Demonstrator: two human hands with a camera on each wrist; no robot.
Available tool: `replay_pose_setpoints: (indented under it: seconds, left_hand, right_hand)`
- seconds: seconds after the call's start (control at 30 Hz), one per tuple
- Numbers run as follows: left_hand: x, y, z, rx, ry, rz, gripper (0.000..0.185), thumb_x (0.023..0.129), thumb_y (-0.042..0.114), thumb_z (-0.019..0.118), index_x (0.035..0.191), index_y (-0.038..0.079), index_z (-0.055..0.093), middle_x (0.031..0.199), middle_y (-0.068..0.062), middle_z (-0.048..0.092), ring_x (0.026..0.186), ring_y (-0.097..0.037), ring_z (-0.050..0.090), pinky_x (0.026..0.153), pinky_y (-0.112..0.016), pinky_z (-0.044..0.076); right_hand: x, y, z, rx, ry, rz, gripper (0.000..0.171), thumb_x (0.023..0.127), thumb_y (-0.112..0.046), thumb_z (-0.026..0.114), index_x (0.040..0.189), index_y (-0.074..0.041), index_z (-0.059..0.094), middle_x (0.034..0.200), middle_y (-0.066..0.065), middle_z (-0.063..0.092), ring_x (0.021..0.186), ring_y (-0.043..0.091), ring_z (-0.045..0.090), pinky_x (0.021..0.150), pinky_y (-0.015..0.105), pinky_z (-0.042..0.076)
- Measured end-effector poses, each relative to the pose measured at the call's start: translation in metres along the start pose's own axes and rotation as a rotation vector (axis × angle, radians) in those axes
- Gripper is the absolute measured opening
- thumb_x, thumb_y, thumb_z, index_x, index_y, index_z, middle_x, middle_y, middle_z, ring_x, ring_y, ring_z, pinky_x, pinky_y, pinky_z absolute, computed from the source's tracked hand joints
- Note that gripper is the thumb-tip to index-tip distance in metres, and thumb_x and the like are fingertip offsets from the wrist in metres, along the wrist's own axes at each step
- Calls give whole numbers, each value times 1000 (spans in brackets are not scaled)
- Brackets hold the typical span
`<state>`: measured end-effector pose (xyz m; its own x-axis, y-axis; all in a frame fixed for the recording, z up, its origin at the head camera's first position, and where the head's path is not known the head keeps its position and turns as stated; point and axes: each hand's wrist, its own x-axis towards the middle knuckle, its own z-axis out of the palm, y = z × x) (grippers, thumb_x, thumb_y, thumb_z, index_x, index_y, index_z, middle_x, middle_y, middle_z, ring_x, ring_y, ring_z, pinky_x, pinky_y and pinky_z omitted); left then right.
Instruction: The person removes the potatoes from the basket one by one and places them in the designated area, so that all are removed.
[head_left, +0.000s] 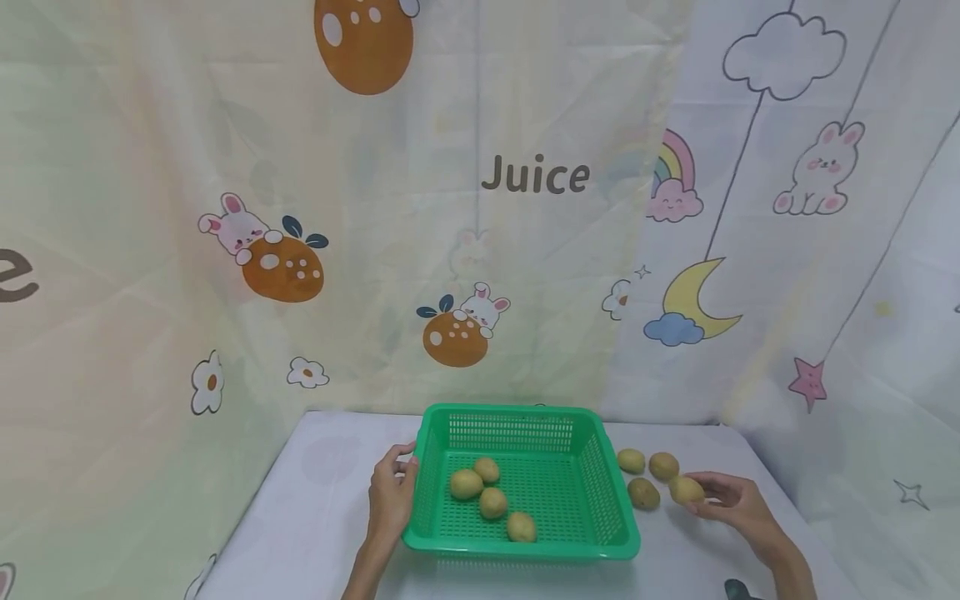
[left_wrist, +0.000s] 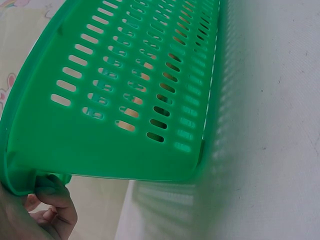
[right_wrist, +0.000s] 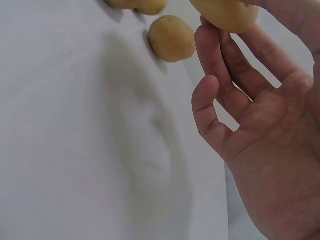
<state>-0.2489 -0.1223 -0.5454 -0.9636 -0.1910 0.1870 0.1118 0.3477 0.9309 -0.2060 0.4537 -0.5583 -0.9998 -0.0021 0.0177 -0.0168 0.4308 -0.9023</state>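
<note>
Cartoon curtains back a white counter (head_left: 315, 517) where the left hand (head_left: 390, 496) grips the green basket (head_left: 525, 546) rim, steadying it, while the right hand (head_left: 731, 500) pinches a potato (head_left: 686, 489) at its fingertips, three more just beyond.

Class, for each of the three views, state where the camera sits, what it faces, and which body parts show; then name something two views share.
Head: looks forward and down at the green basket, both hands in view.
Left wrist: faces the basket's slotted wall; left hand's fingers hold its rim.
Right wrist: right hand pinching a potato over the white table.
Shared: basket; potatoes.
</note>
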Motion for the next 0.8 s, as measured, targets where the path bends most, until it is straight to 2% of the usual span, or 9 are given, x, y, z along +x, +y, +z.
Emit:
replay_pose_setpoints:
  seconds: [0.37, 0.57, 0.8]
  left_hand:
    - [1, -2, 0, 2, 2, -2, 32, 112, 12, 59, 141, 2, 68, 98, -15, 74, 66, -15, 68, 59, -25, 52]
    - [2, -2, 1, 6, 13, -9, 31, 112, 12, 59, 140, 3, 69, 97, -15, 73, 67, -15, 69, 60, -25, 54]
    - [0, 1, 1, 5, 8, -15, 32, 112, 11, 59, 140, 2, 68, 99, -16, 74, 69, -17, 69, 61, -25, 53]
  right_hand:
    - [5, 14, -6, -49, -32, 90, 60, 96, -13, 84, 146, 10, 61, 122, -15, 78, 107, -9, 68, 93, 22, 58]
    - [9, 18, -7, -80, -31, 142, 65, 95, -18, 86, 148, 7, 60, 127, -12, 77, 105, -14, 64, 95, 25, 58]
    - [12, 21, -7, -70, -55, 141, 62, 94, -15, 85, 146, 8, 61, 127, -8, 79, 105, -11, 66, 94, 27, 58]
